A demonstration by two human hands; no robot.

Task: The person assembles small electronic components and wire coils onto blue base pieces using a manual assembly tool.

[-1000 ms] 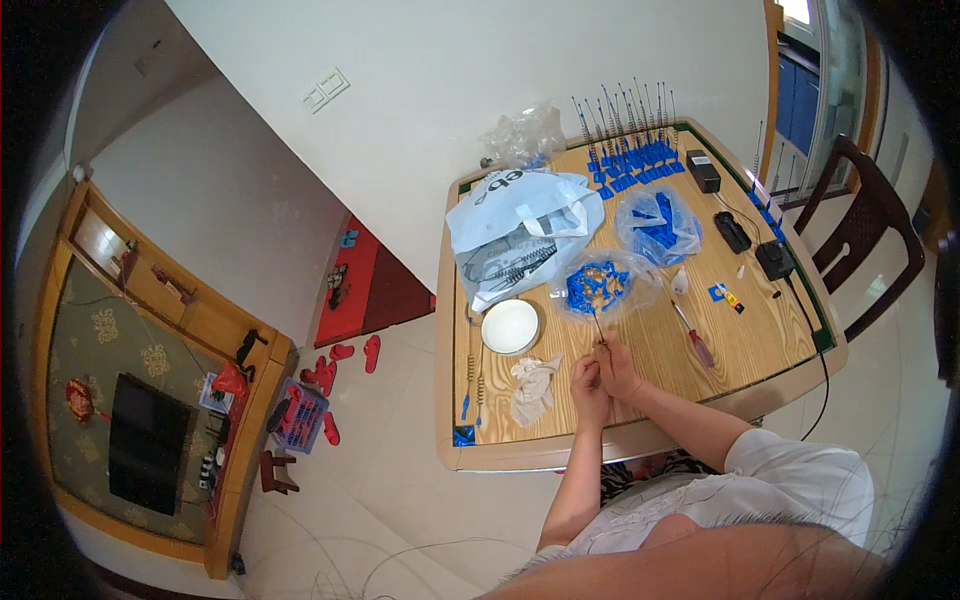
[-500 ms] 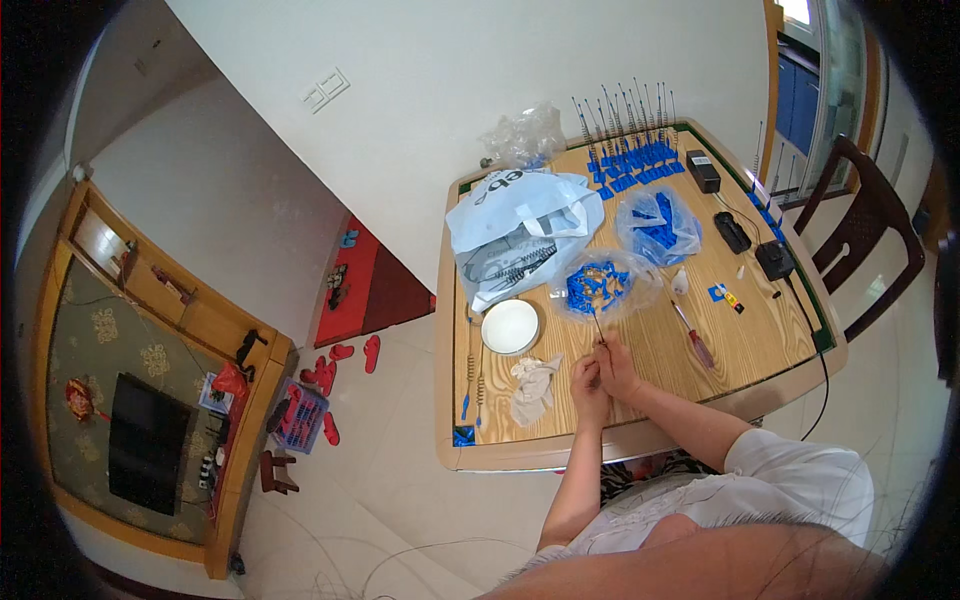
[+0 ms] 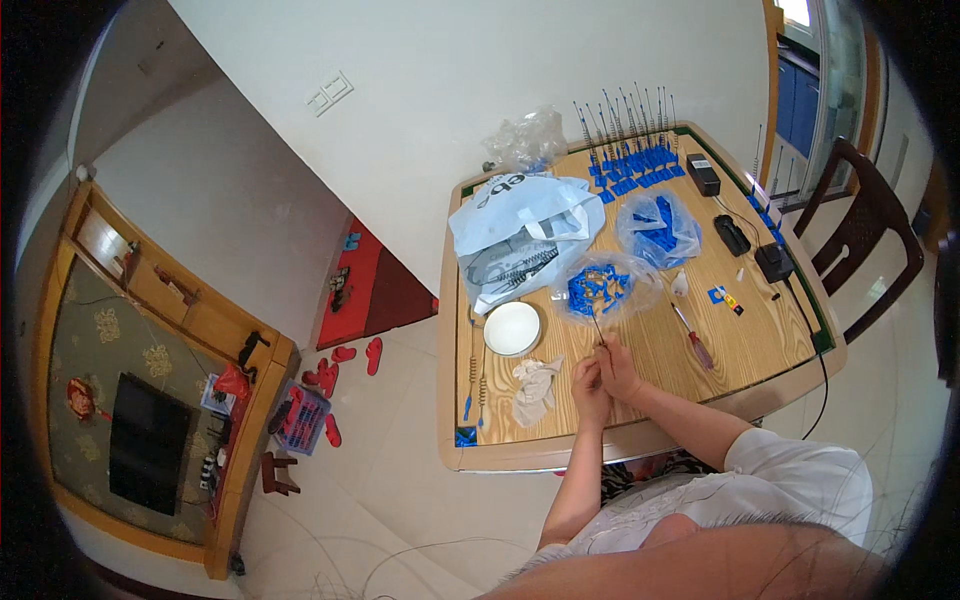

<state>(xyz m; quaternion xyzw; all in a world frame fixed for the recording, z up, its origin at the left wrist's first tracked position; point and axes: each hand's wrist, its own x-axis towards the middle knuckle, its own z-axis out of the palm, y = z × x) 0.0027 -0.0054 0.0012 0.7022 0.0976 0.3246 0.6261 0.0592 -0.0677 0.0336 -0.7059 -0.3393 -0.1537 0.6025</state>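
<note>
Close together over the near part of the table, my left hand (image 3: 591, 393) and my right hand (image 3: 621, 368) are both closed with fingers bent inward. A thin dark rod (image 3: 597, 325) sticks up from between my right fingers toward the bag beyond. What my left fingers hold is hidden. Just past the rod's tip lies a clear plastic bag of small blue and brass-coloured pieces (image 3: 603, 288). Crumpled white tissue (image 3: 537, 391) lies left of my hands, with a white bowl (image 3: 512, 329) behind it. A screwdriver (image 3: 693, 338) with a reddish handle rests to the right.
Rows of upright spring rods on blue bases (image 3: 638, 165) stand at the table's back. A white bag with dark springs (image 3: 525, 240) lies back left, near loose spring rods (image 3: 470, 385). A second bag of blue pieces (image 3: 660, 228) and a black adapter (image 3: 773, 261) are right; a chair (image 3: 880, 235) stands beyond.
Both hands stay in nearly the same place, still closed around the rod. The whole view shifts very slightly; nothing on the table has visibly been moved.
</note>
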